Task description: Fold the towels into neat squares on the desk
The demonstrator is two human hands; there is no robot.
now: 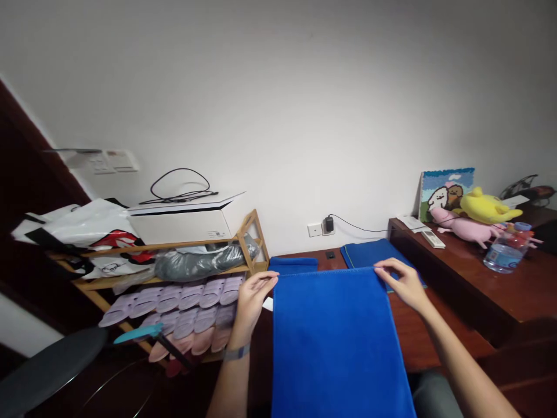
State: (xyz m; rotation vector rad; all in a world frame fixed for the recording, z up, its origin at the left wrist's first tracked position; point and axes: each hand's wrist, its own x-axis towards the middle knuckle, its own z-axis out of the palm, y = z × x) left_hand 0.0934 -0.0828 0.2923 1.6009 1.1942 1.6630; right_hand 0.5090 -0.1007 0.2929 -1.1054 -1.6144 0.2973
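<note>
A blue towel (335,342) hangs spread out in front of me, its top edge stretched level between my two hands. My left hand (255,296) pinches the upper left corner between thumb and fingers. At the upper right corner, my right hand (402,284) grips the cloth the same way. The towel's lower end runs out of view at the bottom. Behind it on the brown desk (435,331) lie a folded blue cloth (293,265) to the left and another blue cloth (369,253), lying flat, to the right.
On the left a wooden rack (252,232) holds lilac slippers (178,299), a white box (183,223) and bags. Plush toys (483,209), a water bottle (507,249) and a remote control (433,239) stand on the raised desk part at right. A black charger (329,224) is plugged into the wall.
</note>
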